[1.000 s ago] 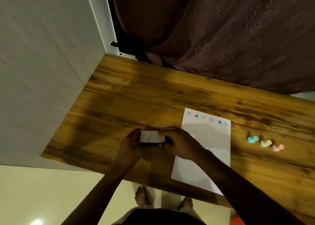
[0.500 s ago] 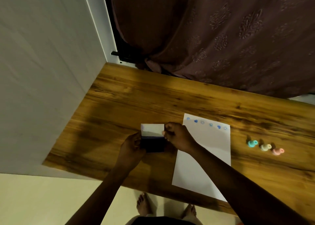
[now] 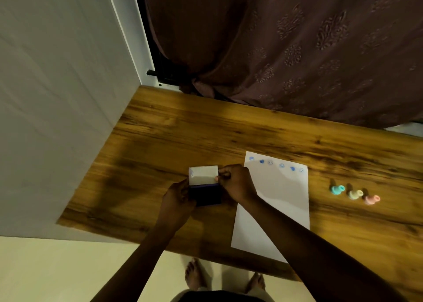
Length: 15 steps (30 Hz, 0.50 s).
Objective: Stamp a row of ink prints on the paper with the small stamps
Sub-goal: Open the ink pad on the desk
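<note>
A white sheet of paper (image 3: 279,201) lies on the wooden table (image 3: 174,136), with a row of several blue ink prints (image 3: 275,164) along its far edge. Three small stamps lie to its right: teal (image 3: 337,189), cream (image 3: 355,194) and pink (image 3: 372,199). Left of the paper sits an ink pad (image 3: 206,195) with a dark blue base. My left hand (image 3: 177,195) grips the base. My right hand (image 3: 237,182) pinches the pad's white lid (image 3: 203,175), which stands raised at the far side.
A white wall panel (image 3: 57,107) borders the table on the left and a brown patterned curtain (image 3: 286,49) hangs behind it. My bare feet (image 3: 225,277) show on the cream floor below the table's near edge.
The ink pad was closed a second ago. My right hand has since swung its white lid up and back, baring the dark pad, while my left hand kept hold of the base.
</note>
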Each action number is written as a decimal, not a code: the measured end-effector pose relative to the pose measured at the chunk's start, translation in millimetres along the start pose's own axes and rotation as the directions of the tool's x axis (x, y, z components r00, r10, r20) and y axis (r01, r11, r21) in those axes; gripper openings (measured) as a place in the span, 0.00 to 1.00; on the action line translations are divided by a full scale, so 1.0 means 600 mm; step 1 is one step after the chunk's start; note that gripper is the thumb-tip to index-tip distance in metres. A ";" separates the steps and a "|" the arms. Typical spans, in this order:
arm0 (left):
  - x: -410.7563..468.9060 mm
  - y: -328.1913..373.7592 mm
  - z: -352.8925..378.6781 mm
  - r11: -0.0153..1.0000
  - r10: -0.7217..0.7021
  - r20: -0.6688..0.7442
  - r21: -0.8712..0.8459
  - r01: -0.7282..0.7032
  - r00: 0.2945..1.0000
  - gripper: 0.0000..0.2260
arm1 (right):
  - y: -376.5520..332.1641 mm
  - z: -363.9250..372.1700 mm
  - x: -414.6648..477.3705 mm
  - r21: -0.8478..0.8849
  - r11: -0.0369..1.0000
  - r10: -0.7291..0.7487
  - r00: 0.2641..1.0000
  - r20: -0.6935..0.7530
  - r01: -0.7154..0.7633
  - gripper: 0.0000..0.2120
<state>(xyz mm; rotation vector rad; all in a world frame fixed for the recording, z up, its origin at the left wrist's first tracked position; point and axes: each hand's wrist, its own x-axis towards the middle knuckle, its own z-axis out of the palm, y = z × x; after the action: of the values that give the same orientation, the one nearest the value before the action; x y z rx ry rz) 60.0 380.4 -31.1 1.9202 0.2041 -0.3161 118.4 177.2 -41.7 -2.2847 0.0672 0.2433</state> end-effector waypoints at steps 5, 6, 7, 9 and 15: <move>0.000 0.009 -0.008 0.999 0.041 0.003 0.028 -0.041 0.999 0.26 | -0.001 -0.007 -0.004 0.005 1.000 0.012 1.000 -0.008 -0.012 0.10; 0.000 0.013 -0.007 0.998 0.051 -0.016 0.036 -0.050 0.999 0.25 | -0.001 -0.012 -0.007 0.002 1.000 0.010 1.000 -0.010 -0.010 0.09; 0.000 0.018 -0.005 0.997 0.062 -0.048 0.053 -0.059 0.997 0.24 | -0.001 -0.019 -0.011 -0.002 1.000 0.008 1.000 -0.014 -0.008 0.09; 0.000 0.028 0.003 0.992 0.080 -0.110 0.103 -0.068 0.991 0.22 | -0.002 -0.039 -0.022 0.003 1.000 0.003 0.999 -0.032 -0.003 0.08; -0.005 0.081 0.071 0.973 0.163 -0.063 0.174 -0.150 0.985 0.22 | 0.022 -0.148 -0.082 0.036 0.999 -0.016 0.985 -0.172 0.023 0.09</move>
<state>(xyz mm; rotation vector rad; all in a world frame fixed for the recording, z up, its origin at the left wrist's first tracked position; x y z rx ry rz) 65.9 323.2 -1.5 2.1042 0.0767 -0.1577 81.9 100.4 15.6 -2.2626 0.1375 0.0337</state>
